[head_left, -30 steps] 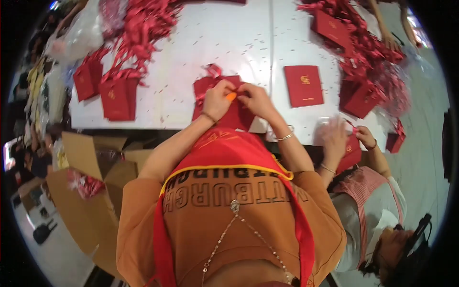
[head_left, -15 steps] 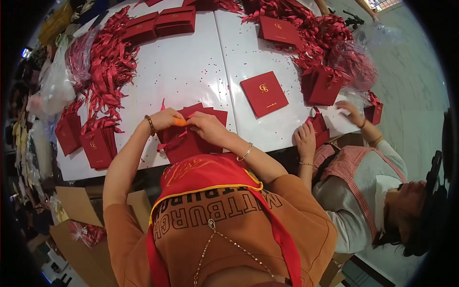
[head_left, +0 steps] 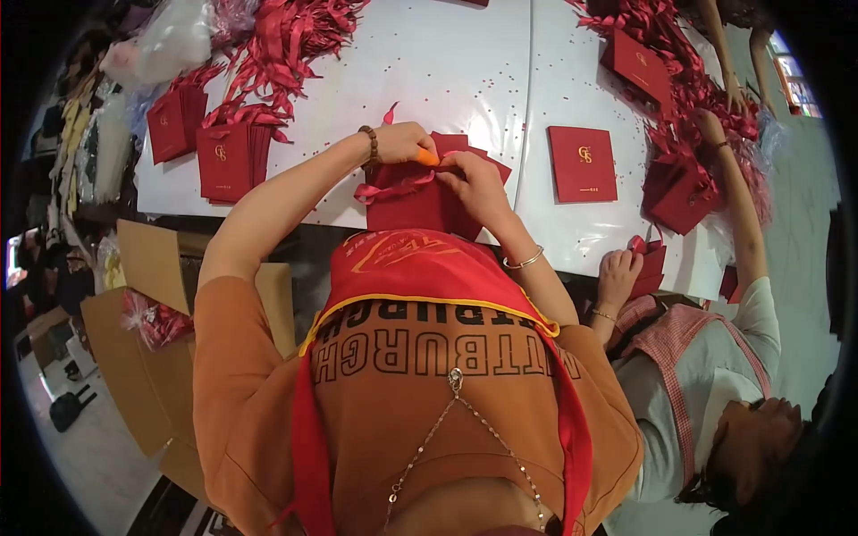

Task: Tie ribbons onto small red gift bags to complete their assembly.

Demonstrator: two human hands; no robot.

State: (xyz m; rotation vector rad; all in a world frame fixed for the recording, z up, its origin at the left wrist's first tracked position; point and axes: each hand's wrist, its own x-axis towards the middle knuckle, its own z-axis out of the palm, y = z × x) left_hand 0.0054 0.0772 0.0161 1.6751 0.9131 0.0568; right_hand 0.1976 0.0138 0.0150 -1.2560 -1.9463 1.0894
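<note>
In front of my apron lies a red paper bag [head_left: 402,214] with a red ribbon [head_left: 393,190] trailing across its upper part. My left hand [head_left: 400,146], with an orange cover on one finger, is closed at the bag's top edge, a ribbon end sticking up beside it. Against its fingertips, my right hand [head_left: 475,186] is also closed, pinching at the same spot. The ribbon seems to run into both grips; the exact pinch point is hidden by the fingers. More red bags [head_left: 456,143] lie fanned out beneath and behind my hands.
A flat red bag [head_left: 581,164] lies to the right. Bag stacks [head_left: 234,163] and a ribbon heap [head_left: 299,45] are at left. On my right a co-worker's hand [head_left: 618,277] rests by a red bag; the other arm reaches to another ribbon pile [head_left: 688,116]. A cardboard box [head_left: 147,357] stands at lower left.
The whole view has shifted, so the table sits higher and further right. My hands stay together at the ribbon. The co-worker's far arm has stretched out to the ribbon pile.
</note>
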